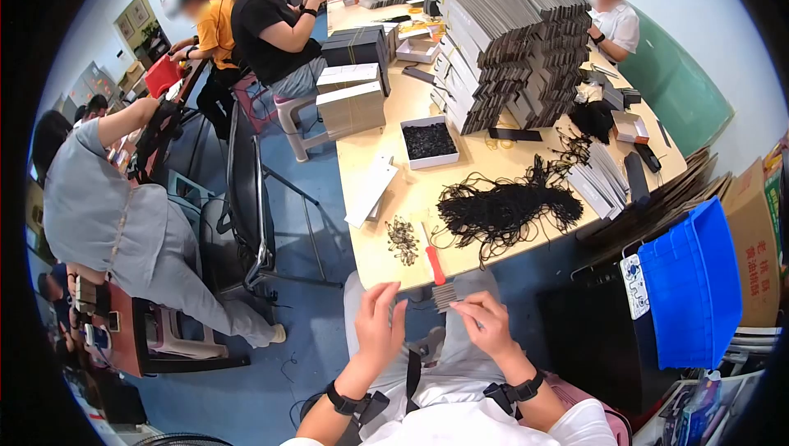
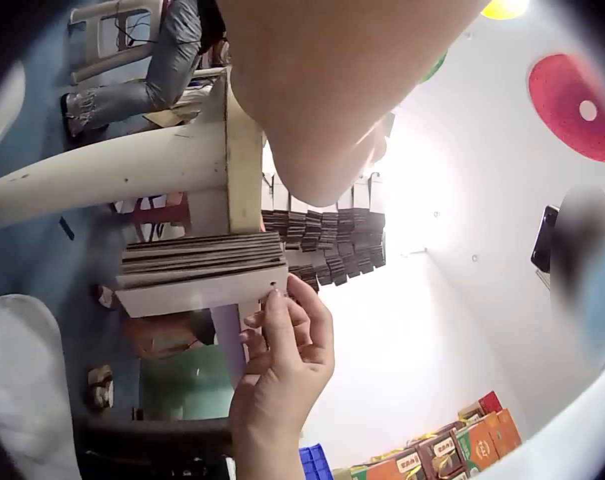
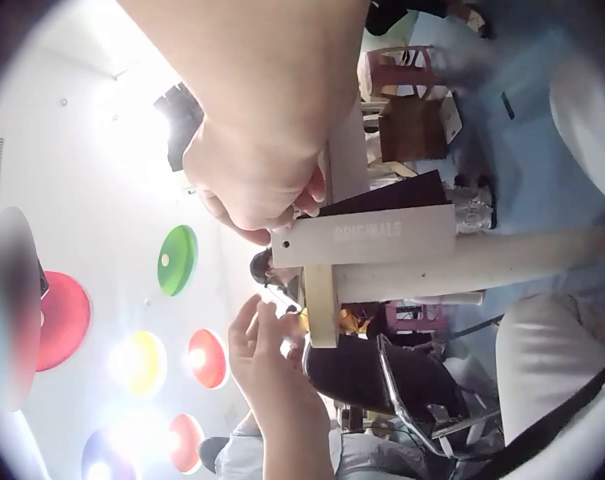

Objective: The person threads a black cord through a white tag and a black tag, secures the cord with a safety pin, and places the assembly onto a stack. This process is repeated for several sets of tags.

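My right hand (image 1: 486, 323) pinches one end of a fanned stack of hang tags (image 1: 445, 296) over my lap, just off the table's near edge. In the left wrist view the tags (image 2: 203, 270) lie one behind another, grey-white with dark edges. The right wrist view shows the front tag (image 3: 383, 238) with a small hole and the print "ORIGINALS". To the left of the stack, my left hand (image 1: 380, 323) is raised with nothing in it, fingers relaxed and apart from the tags.
On the table (image 1: 370, 261) lie black cords (image 1: 509, 208), small metal pins (image 1: 402, 241) and a red-handled tool (image 1: 434, 264). Behind them are a white box (image 1: 430, 163) of small black pieces and a tall pile of tags (image 1: 468, 2). A blue bin (image 1: 699, 290) stands right; other people work around.
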`<state>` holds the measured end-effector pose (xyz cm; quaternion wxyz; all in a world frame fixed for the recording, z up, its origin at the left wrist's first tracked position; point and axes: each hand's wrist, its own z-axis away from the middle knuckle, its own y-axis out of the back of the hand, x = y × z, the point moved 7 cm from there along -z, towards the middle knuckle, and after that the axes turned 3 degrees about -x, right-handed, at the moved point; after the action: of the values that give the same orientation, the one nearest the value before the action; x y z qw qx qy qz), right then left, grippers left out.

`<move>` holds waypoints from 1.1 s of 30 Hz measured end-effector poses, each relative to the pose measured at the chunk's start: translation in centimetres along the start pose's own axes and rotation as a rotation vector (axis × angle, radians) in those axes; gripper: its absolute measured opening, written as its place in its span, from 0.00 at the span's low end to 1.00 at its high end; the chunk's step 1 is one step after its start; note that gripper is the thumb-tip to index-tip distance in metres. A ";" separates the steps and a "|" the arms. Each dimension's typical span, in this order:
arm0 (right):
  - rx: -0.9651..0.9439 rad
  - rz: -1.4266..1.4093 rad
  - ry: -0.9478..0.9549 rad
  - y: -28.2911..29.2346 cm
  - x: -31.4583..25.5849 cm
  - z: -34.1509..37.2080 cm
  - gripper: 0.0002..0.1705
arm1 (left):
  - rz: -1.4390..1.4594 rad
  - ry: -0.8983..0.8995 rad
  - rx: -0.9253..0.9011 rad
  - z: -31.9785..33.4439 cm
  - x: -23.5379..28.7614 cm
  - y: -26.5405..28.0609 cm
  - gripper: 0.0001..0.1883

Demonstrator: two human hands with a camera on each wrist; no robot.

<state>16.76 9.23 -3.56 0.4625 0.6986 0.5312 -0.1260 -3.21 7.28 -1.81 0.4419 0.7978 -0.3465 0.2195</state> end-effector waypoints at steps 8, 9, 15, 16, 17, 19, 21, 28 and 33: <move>0.115 0.123 -0.060 2.5 0.0 -4.7 0.11 | -0.088 0.025 -0.047 -3.3 -0.1 -1.9 0.18; 0.116 0.239 -0.052 2.5 0.2 -6.0 0.09 | -0.087 0.023 -0.045 -3.2 -0.2 -2.0 0.18; -0.129 0.433 0.012 -1.7 2.0 -10.5 0.07 | -0.079 -0.006 0.018 -2.6 -0.8 -1.6 0.17; -0.148 0.445 -0.013 -2.2 2.3 -10.5 0.06 | -0.076 -0.015 0.021 -2.5 -0.8 -1.6 0.17; -0.148 0.444 -0.007 -2.2 2.3 -10.6 0.06 | -0.073 -0.024 0.023 -2.5 -0.8 -1.6 0.16; 0.087 0.350 0.007 0.1 0.8 -11.0 0.07 | -0.052 -0.010 0.025 -2.5 -1.0 -1.4 0.16; 0.302 0.146 0.103 3.4 -1.1 -10.7 0.08 | -0.028 0.007 0.024 -2.6 -0.8 -1.1 0.15; 0.138 -0.826 -0.127 6.4 -2.6 -6.3 0.03 | 0.181 0.024 0.124 0.4 1.1 0.0 0.08; -0.315 -0.634 -0.487 0.9 -1.6 -1.3 0.01 | 0.438 0.139 -0.062 4.6 1.2 -2.5 0.10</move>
<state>16.46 9.24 -1.39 0.6140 0.3716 0.6075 -0.3404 -0.39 3.83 -4.78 0.4310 0.6726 -0.4866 0.3537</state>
